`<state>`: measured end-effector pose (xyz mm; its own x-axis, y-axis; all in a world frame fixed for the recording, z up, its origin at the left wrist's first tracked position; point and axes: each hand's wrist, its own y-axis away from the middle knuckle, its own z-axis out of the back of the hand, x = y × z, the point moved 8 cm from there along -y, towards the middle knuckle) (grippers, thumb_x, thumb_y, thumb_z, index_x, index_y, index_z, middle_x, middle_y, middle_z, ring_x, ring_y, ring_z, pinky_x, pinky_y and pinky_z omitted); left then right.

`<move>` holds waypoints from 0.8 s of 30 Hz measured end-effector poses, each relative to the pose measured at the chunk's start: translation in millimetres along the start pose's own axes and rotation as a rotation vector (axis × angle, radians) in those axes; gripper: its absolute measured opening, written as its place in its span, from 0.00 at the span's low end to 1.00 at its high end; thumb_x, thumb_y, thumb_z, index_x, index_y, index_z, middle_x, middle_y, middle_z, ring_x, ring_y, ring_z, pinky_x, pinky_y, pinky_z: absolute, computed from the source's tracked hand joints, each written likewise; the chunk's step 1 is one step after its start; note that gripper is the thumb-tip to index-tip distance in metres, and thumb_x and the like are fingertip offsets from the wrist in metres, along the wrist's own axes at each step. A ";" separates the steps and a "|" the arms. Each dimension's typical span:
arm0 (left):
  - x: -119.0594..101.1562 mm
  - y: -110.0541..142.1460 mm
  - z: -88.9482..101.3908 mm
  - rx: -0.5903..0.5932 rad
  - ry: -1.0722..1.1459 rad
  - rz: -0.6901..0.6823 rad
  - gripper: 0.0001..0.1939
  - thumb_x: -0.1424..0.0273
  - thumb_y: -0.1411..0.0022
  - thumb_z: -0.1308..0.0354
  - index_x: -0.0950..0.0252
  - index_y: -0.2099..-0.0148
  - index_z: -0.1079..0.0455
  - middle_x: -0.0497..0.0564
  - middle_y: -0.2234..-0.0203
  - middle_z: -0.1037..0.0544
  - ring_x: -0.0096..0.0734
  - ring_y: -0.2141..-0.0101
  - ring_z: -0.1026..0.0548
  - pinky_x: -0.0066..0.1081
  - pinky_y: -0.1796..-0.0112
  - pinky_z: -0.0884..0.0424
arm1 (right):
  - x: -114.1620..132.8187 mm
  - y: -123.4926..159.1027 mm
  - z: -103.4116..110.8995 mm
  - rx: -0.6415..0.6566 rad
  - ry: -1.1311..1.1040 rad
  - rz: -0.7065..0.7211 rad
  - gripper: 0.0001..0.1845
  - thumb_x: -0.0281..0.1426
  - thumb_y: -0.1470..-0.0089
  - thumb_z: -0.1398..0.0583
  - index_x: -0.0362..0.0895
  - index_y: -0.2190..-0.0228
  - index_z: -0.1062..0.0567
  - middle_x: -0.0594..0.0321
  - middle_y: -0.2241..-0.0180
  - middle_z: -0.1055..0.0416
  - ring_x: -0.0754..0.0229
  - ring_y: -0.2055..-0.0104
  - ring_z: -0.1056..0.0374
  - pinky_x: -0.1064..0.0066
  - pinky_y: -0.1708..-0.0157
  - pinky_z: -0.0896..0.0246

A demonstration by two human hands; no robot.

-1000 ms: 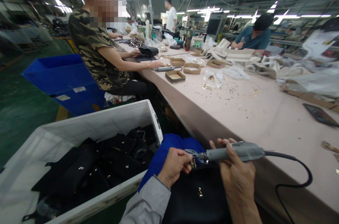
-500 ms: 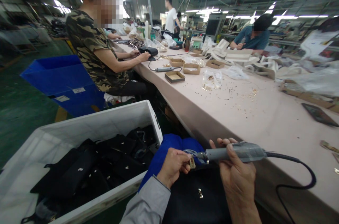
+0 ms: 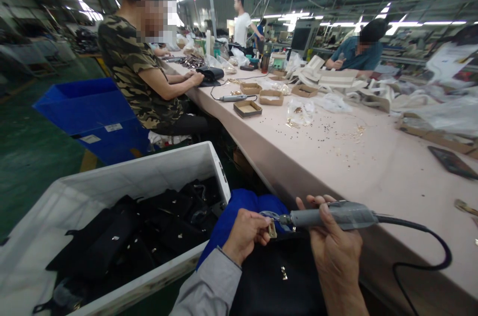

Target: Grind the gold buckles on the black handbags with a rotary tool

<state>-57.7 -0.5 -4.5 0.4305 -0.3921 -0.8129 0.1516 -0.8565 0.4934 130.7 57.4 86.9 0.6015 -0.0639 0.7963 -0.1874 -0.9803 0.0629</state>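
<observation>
My right hand (image 3: 334, 239) is wrapped round a grey electric screwdriver (image 3: 332, 215), held level with its bit pointing left and its black cable trailing right. My left hand (image 3: 248, 234) pinches a small gold metal clasp plate (image 3: 272, 230) between thumb and fingers. The screwdriver's tip is at the upper edge of the plate; whether a screw sits on it is too small to tell. Beneath both hands lies a black bag piece (image 3: 276, 281) on my lap, with a small gold fitting (image 3: 284, 273) on its face.
On my left stands a white crate (image 3: 138, 164) holding several black bag pieces (image 3: 108, 241). The long table (image 3: 298, 176) carries small cardboard trays (image 3: 247, 108), loose screws and a phone (image 3: 452, 161). A co-worker (image 3: 130, 67) sits by a blue bin (image 3: 89, 117); others work farther off.
My hands, the screwdriver and the clasp plate keep nearly the same place. The view has shifted slightly. At the table, the co-worker's hands have moved closer together at a black item.
</observation>
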 end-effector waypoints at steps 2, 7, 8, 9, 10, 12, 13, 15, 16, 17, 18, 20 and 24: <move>0.6 -0.5 0.3 0.001 -0.001 0.000 0.17 0.61 0.57 0.30 0.73 0.76 0.22 0.55 0.86 0.25 0.27 0.85 0.30 0.27 0.82 0.38 | 0.3 0.5 -1.1 -0.004 0.005 -0.001 0.23 0.32 0.52 0.23 0.44 0.56 0.22 0.61 0.59 0.22 0.52 0.53 0.24 0.34 0.45 0.29; 1.0 -1.4 0.1 0.008 0.001 -0.009 0.17 0.61 0.56 0.30 0.73 0.76 0.22 0.54 0.86 0.25 0.27 0.85 0.31 0.27 0.82 0.38 | 2.2 2.3 -5.2 0.000 0.009 0.015 0.24 0.32 0.53 0.23 0.44 0.56 0.22 0.61 0.59 0.22 0.52 0.53 0.24 0.36 0.45 0.28; 1.2 -1.5 0.1 0.006 0.003 -0.006 0.17 0.61 0.57 0.30 0.73 0.76 0.22 0.54 0.85 0.25 0.27 0.85 0.30 0.27 0.82 0.38 | 2.6 2.8 -6.0 0.007 0.011 0.019 0.24 0.32 0.52 0.23 0.44 0.56 0.22 0.61 0.59 0.22 0.52 0.53 0.24 0.36 0.45 0.28; 1.2 -1.6 0.1 0.005 0.007 -0.004 0.17 0.61 0.57 0.30 0.73 0.76 0.22 0.55 0.85 0.25 0.27 0.85 0.30 0.27 0.83 0.38 | 2.9 3.3 -6.5 0.012 0.015 0.023 0.24 0.32 0.52 0.23 0.44 0.55 0.22 0.61 0.58 0.22 0.52 0.52 0.24 0.36 0.45 0.28; 1.3 -1.7 0.0 0.005 0.011 -0.003 0.16 0.62 0.57 0.30 0.73 0.76 0.22 0.55 0.85 0.25 0.27 0.85 0.30 0.27 0.83 0.38 | 3.1 3.8 -6.9 0.016 0.021 0.026 0.24 0.32 0.52 0.23 0.44 0.55 0.22 0.61 0.58 0.22 0.52 0.52 0.24 0.37 0.45 0.28; 1.6 -2.3 0.0 0.005 0.014 -0.005 0.16 0.62 0.57 0.30 0.74 0.76 0.22 0.54 0.86 0.25 0.27 0.86 0.30 0.27 0.83 0.39 | 3.9 4.7 -7.5 0.023 0.041 0.041 0.23 0.33 0.51 0.23 0.43 0.55 0.23 0.60 0.58 0.22 0.52 0.52 0.24 0.37 0.45 0.28; 2.1 -2.7 0.1 0.005 0.013 -0.005 0.17 0.61 0.56 0.30 0.74 0.76 0.22 0.54 0.86 0.25 0.27 0.86 0.31 0.27 0.83 0.39 | 4.3 5.1 -7.9 0.026 0.048 0.048 0.24 0.33 0.51 0.24 0.43 0.55 0.23 0.60 0.58 0.22 0.51 0.52 0.24 0.38 0.45 0.28; 3.5 -3.8 0.2 0.006 0.010 -0.006 0.17 0.61 0.55 0.29 0.73 0.76 0.22 0.53 0.87 0.26 0.26 0.86 0.31 0.26 0.83 0.38 | 5.2 5.9 -8.6 0.027 0.054 0.063 0.24 0.33 0.51 0.24 0.44 0.55 0.23 0.60 0.58 0.22 0.51 0.52 0.24 0.38 0.45 0.27; 4.2 -4.3 0.4 0.003 0.008 -0.007 0.17 0.61 0.55 0.29 0.73 0.76 0.22 0.53 0.87 0.26 0.26 0.86 0.31 0.26 0.83 0.38 | 5.4 6.3 -9.0 0.025 0.054 0.066 0.24 0.34 0.51 0.24 0.44 0.55 0.23 0.59 0.58 0.22 0.51 0.52 0.24 0.38 0.45 0.27; 4.8 -4.9 0.6 0.000 0.006 -0.009 0.17 0.61 0.55 0.29 0.73 0.76 0.23 0.53 0.87 0.26 0.26 0.86 0.31 0.26 0.83 0.38 | 5.6 6.8 -9.3 0.022 0.053 0.067 0.23 0.34 0.51 0.24 0.43 0.55 0.23 0.59 0.58 0.22 0.51 0.52 0.24 0.38 0.45 0.27; 5.3 -5.3 0.8 -0.004 0.004 -0.011 0.17 0.61 0.55 0.28 0.73 0.77 0.23 0.53 0.87 0.26 0.26 0.86 0.31 0.26 0.83 0.38 | 5.9 7.3 -9.9 0.022 0.054 0.068 0.23 0.33 0.51 0.24 0.43 0.55 0.23 0.59 0.58 0.22 0.51 0.52 0.24 0.38 0.45 0.27; 5.8 -5.9 1.0 -0.011 -0.004 -0.012 0.18 0.60 0.55 0.28 0.73 0.77 0.23 0.53 0.87 0.26 0.26 0.87 0.31 0.26 0.84 0.38 | 7.1 8.7 -12.2 0.033 0.063 0.075 0.24 0.33 0.51 0.24 0.44 0.55 0.23 0.59 0.58 0.23 0.51 0.52 0.24 0.39 0.45 0.27; 5.4 -5.7 0.4 -0.013 -0.017 -0.016 0.18 0.60 0.56 0.28 0.73 0.77 0.23 0.53 0.87 0.26 0.26 0.87 0.30 0.26 0.84 0.38 | 10.3 12.2 -18.0 0.063 0.070 0.103 0.24 0.32 0.53 0.23 0.43 0.55 0.23 0.60 0.59 0.24 0.51 0.53 0.24 0.38 0.45 0.27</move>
<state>-56.5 2.2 -11.8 0.4128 -0.3838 -0.8260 0.1700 -0.8585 0.4838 120.7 48.1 106.8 0.5257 -0.1537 0.8367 -0.1947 -0.9792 -0.0576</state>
